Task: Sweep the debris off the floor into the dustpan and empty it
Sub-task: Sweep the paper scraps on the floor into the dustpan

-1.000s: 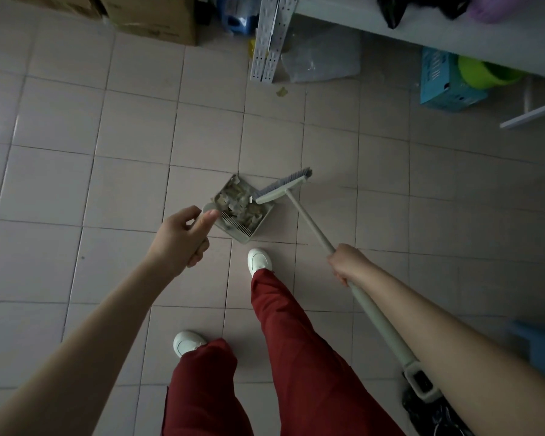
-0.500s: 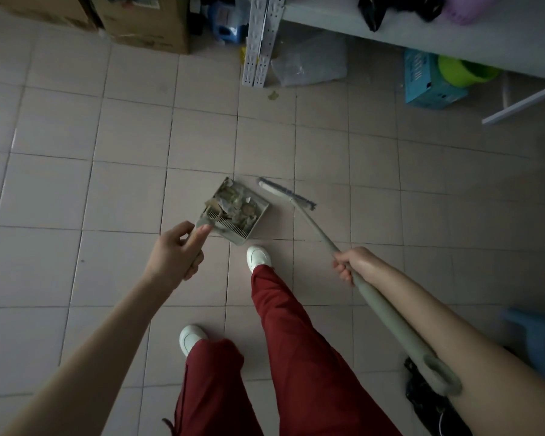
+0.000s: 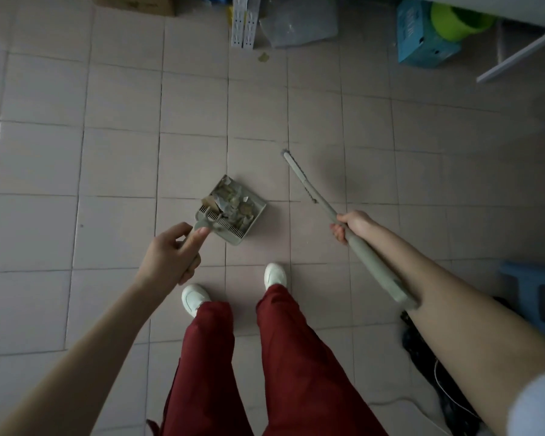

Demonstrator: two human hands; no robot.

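Observation:
A grey-green dustpan (image 3: 255,212) is held just ahead of my feet, filled with crumpled paper and leaf debris (image 3: 232,202). My left hand (image 3: 170,253) grips the dustpan's handle, thumb stretched along it. My right hand (image 3: 350,226) grips the pale broom handle (image 3: 375,272) partway down. The broom head (image 3: 299,176) is off to the right of the dustpan, apart from it, over the tiled floor. A small scrap of debris (image 3: 262,57) lies far ahead near the shelving.
White metal rails (image 3: 245,22) and a clear plastic bag (image 3: 298,22) lie at the top. A blue box (image 3: 422,36) and a green bucket (image 3: 456,17) stand at the top right. A blue stool (image 3: 535,291) and dark cables (image 3: 434,372) are at my right.
The broom head has swung away from the dustpan to the right. The dustpan with its debris has shifted closer to my feet, and my left foot has stepped up beside the right.

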